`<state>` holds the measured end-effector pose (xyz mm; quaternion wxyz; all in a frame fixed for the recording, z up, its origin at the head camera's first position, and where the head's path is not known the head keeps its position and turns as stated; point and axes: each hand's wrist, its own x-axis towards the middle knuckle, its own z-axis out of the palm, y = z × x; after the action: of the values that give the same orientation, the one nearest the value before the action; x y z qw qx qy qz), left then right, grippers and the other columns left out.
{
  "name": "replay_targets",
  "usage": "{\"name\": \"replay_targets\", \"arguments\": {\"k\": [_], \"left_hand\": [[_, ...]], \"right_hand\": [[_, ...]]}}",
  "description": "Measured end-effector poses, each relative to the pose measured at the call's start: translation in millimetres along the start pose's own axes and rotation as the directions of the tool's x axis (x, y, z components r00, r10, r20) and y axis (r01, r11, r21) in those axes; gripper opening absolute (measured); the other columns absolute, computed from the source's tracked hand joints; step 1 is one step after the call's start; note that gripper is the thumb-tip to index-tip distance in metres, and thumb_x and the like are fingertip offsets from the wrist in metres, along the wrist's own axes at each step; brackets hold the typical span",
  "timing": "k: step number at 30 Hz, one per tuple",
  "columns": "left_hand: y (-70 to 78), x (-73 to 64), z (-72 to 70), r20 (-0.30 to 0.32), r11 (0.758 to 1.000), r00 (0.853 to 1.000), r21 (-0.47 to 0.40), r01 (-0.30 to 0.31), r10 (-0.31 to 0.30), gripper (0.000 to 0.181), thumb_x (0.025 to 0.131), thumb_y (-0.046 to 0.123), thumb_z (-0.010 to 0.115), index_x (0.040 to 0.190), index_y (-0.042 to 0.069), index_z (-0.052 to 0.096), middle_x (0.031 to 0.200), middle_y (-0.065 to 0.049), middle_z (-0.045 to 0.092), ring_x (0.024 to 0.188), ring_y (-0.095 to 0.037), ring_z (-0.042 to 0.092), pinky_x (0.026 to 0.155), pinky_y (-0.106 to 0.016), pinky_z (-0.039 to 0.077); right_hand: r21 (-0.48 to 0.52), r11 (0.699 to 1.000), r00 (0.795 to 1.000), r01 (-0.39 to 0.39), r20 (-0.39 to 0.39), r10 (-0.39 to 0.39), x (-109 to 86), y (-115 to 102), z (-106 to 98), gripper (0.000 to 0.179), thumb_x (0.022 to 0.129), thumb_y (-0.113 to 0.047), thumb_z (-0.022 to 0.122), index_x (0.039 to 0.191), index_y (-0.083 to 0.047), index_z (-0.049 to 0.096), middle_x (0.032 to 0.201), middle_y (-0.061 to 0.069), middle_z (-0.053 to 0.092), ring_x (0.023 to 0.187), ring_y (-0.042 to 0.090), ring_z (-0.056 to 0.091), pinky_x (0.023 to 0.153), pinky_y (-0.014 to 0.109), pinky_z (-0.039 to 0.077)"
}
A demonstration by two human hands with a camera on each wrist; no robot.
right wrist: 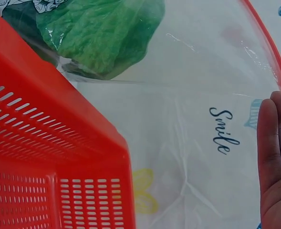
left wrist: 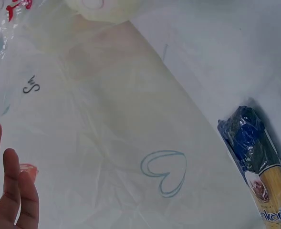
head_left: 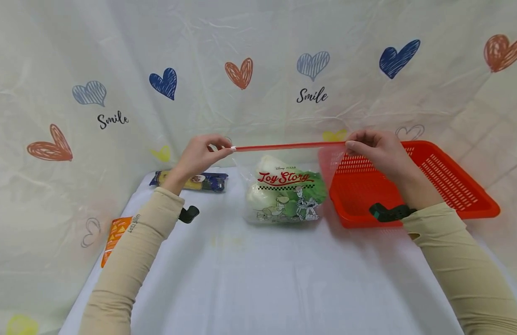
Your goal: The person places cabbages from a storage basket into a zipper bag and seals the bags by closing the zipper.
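A clear zip bag (head_left: 289,204) with a red top strip and Toy Story print stands upright in the middle of the table. My left hand (head_left: 203,152) pinches the strip's left end, where a small white piece shows at the fingertips. At the opposite end my right hand (head_left: 373,148) pinches the strip between thumb and fingers, so the top edge is stretched nearly straight. Through the plastic show a green leafy vegetable (right wrist: 99,40) on the right and pale, rounded pieces on the left.
A red perforated basket (head_left: 367,200) stands right of the bag, partly behind my right forearm. At the back left lies a blue-ended pasta packet (left wrist: 262,167). An orange packet (head_left: 115,235) is partly hidden by my left sleeve. A heart-printed curtain (head_left: 271,111) hangs behind the table.
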<state>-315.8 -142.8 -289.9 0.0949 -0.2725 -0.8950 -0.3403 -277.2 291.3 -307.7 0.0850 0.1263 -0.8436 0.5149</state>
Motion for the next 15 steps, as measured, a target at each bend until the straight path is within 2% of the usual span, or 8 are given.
{"name": "replay_targets", "arguments": {"k": [3,7,11,15], "left_hand": [[2.1,-2.7,-1.6,0.011,1.000,1.000,0.001,0.004,-0.004,0.022,0.092,0.030,0.069,0.104,0.012,0.074,0.103,-0.001,0.069,0.089,-0.014,0.060,0.078,-0.034,0.051],[7.3,-9.8,-5.1,0.035,1.000,0.999,-0.031,-0.003,0.004,0.022,0.093,0.030,0.068,0.102,0.011,0.073,0.095,-0.002,0.070,0.084,-0.015,0.062,0.075,-0.033,0.052],[15.8,-20.6,-12.7,0.086,0.990,0.996,-0.138,-0.015,0.027,0.019,0.092,0.027,0.069,0.098,0.010,0.071,0.088,-0.004,0.069,0.078,-0.018,0.064,0.069,-0.031,0.053],[22.0,-29.2,-20.5,0.143,0.954,0.987,-0.297,-0.024,0.069,0.013,0.093,0.021,0.068,0.097,0.008,0.069,0.084,-0.006,0.066,0.071,-0.019,0.062,0.064,-0.029,0.051]], "right_hand": [[0.018,1.000,1.000,0.018,0.013,-0.018,-1.0,-1,0,0.032,0.096,-0.024,0.063,0.115,0.002,0.063,0.094,0.002,0.067,0.088,0.014,0.064,0.078,0.015,0.052],[0.037,0.999,0.999,-0.001,0.041,-0.001,-7.5,-9,-4,0.030,0.096,-0.023,0.063,0.113,0.001,0.063,0.093,0.002,0.066,0.087,0.015,0.063,0.077,0.017,0.053],[0.037,0.999,0.995,-0.018,0.103,0.014,-17.8,-22,-15,0.025,0.097,-0.021,0.063,0.111,-0.001,0.063,0.091,0.003,0.065,0.086,0.018,0.061,0.074,0.020,0.054],[0.070,0.997,0.976,0.012,0.215,-0.027,-25.3,-33,-28,0.015,0.098,-0.011,0.058,0.107,0.000,0.063,0.089,0.004,0.063,0.084,0.019,0.060,0.073,0.024,0.054]]}}
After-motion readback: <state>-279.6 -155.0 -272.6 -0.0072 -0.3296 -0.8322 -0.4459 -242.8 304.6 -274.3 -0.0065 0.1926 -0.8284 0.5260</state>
